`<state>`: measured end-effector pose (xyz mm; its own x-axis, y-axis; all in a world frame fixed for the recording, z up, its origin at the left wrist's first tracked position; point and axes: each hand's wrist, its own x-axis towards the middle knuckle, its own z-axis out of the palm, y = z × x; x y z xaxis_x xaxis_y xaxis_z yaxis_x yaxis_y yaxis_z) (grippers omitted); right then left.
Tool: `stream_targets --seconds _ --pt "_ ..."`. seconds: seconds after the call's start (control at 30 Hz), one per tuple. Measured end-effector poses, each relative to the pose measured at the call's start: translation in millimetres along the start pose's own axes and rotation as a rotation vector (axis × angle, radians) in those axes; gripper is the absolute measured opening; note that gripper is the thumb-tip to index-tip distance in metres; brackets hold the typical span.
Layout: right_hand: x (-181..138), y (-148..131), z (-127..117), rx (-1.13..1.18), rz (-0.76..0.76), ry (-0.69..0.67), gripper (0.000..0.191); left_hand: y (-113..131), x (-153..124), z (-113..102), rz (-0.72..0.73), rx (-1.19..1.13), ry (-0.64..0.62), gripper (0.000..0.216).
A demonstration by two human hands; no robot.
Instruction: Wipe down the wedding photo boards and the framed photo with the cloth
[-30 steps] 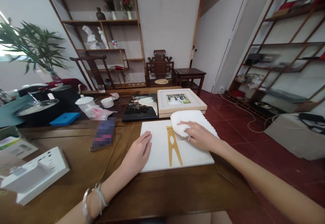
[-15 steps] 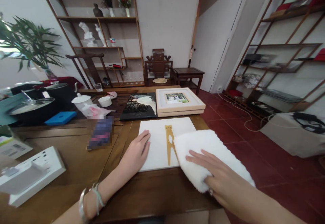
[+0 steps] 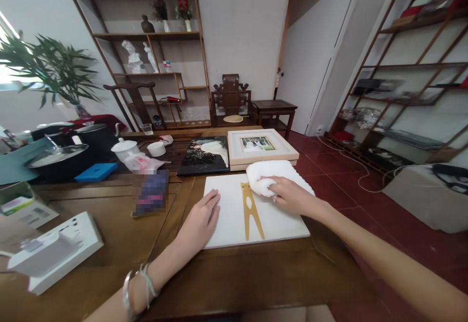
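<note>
White and fluffy, the cloth (image 3: pixel 268 175) sits bunched up just right of the middle of the frame, at the top right part of the white board (image 3: pixel 256 210). The right hand (image 3: pixel 288 195) lies on it with fingers curled, pinching a fold of the cloth. Half a second ago this hand and the cloth were down low, near the bottom right corner of the board, with the cloth spread wide. Now they are back up at the far end, so I think the hand is rubbing up and down and the wiping is in the middle, not done.

Left of it, the left hand (image 3: pixel 201 222) lies flat and open on the left edge of the board. Its fingers are stretched out and hold nothing; they just press the board down. It is in the same spot as before.

On the board there is a thin gold shape (image 3: pixel 250 210) like a tall animal with two long legs. Its long way runs from the bottom of the frame up toward the top, leaning a little left. The head end points away, up the frame, and the legs point down toward the person. The board lies flat on the brown wooden table (image 3: pixel 234 278), its long side going left to right. Just above it lie a dark picture (image 3: pixel 204 155) and a framed photo (image 3: pixel 261 147).
</note>
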<state>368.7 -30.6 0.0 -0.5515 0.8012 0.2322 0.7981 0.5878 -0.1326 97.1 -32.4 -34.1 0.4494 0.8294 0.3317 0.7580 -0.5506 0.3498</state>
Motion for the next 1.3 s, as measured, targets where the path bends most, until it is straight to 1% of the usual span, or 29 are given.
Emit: stream_targets --seconds 0.1,0.17,0.27,0.4,0.5,0.57,0.67,0.83,0.93,1.0,1.07,1.13,1.23,1.3 --pt "4.6 7.0 2.6 0.005 -0.01 0.002 0.024 -0.3 0.5 0.4 0.007 0.013 -0.009 0.037" --pt "-1.2 2.4 3.3 0.007 -0.014 0.005 0.025 -0.4 0.8 0.7 0.01 0.001 0.0 0.037" --pt "-22.4 -17.3 1.0 0.031 -0.028 -0.01 0.026 -0.3 0.9 0.8 0.017 -0.002 0.011 0.036" --pt "-62.7 -52.4 -7.3 0.081 -0.044 -0.039 0.027 0.1 0.4 1.0 0.014 0.023 -0.001 0.037" --pt "-85.5 -69.8 -12.8 0.129 -0.041 -0.012 0.031 -0.5 -0.2 1.8 0.015 0.005 0.016 0.037" --pt "-90.5 -73.7 -12.9 0.148 -0.011 0.026 0.032 -1.1 -0.4 2.5 0.019 -0.004 0.033 0.036" --pt "-79.3 -69.6 -6.4 0.139 0.029 0.096 0.029 -1.1 -0.3 2.4 0.026 0.005 0.037 0.035" --pt "-26.6 -51.1 9.3 0.091 0.047 0.167 0.026 0.3 -0.1 0.5 0.019 0.042 0.014 0.037" --pt "2.6 -41.5 16.1 0.042 0.035 0.165 0.028 -0.1 -0.1 0.5 0.024 0.037 0.027 0.035" --pt "11.7 -40.0 19.8 -0.006 0.017 0.126 0.031 -0.8 -0.1 1.1 0.025 0.03 0.025 0.035" --pt "10.0 -44.4 23.1 -0.061 -0.011 0.087 0.032 -1.5 0.1 1.8 0.024 0.032 0.017 0.036" --pt "-1.1 -55.4 26.0 -0.119 -0.052 0.072 0.027 -1.8 0.2 2.4 0.026 0.036 0.014 0.036" --pt "-27.1 -79.8 29.4 -0.188 -0.118 0.094 0.02 -1.7 0.3 2.9 0.031 0.04 0.015 0.036" --pt "-43.7 -95.2 30.4 -0.196 -0.174 0.128 0.019 -1.5 0.2 3.1 0.029 0.044 0.014 0.037"
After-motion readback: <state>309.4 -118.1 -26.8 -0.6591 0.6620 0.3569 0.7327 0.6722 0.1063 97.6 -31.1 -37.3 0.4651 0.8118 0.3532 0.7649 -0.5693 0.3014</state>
